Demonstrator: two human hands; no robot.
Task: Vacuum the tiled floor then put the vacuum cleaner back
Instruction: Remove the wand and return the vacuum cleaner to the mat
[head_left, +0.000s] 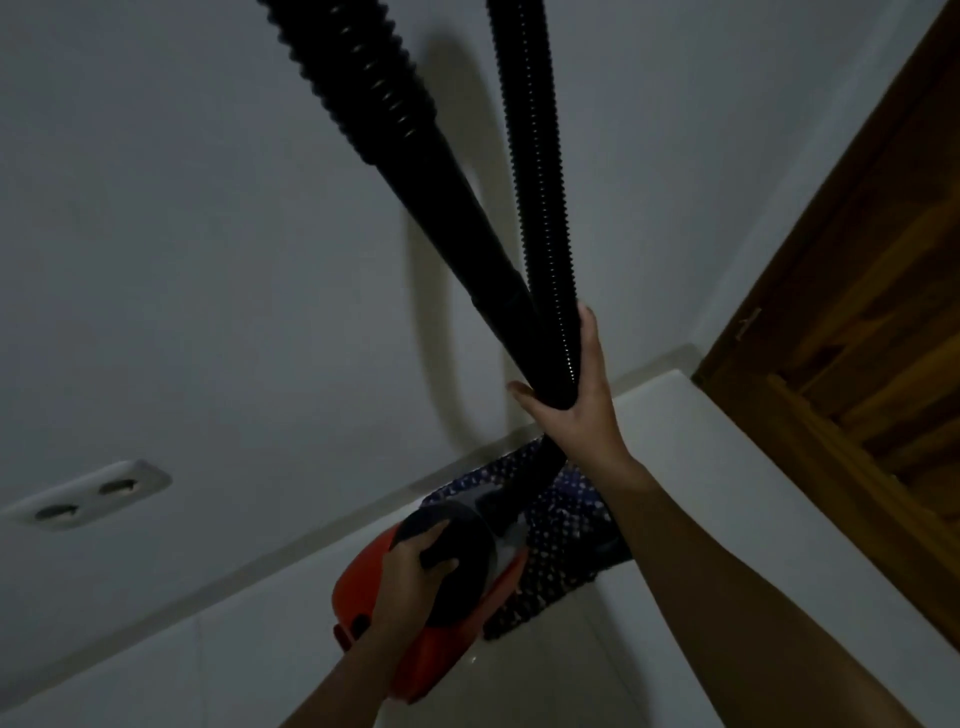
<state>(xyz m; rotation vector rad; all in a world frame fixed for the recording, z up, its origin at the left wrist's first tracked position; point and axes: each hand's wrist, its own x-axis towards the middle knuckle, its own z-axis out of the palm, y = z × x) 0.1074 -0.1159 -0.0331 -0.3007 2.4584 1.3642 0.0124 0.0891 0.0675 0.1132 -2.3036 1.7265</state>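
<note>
A red and black vacuum cleaner (363, 577) sits low in the dim view, close to the corner of the room. My left hand (415, 571) grips its black top handle. From the body a black ribbed hose (540, 182) rises out of the top of the frame and comes back down as a thicker ribbed section ending in a smooth black tube (467, 223). My right hand (576, 395) is closed around the hose and the tube where they cross, above the vacuum.
A dark dotted cloth or bag (561, 525) lies behind the vacuum against the white skirting. A white double wall socket (88, 493) is on the grey wall at left. A brown wooden door (857, 312) stands at right. Pale tiled floor (545, 675) lies below.
</note>
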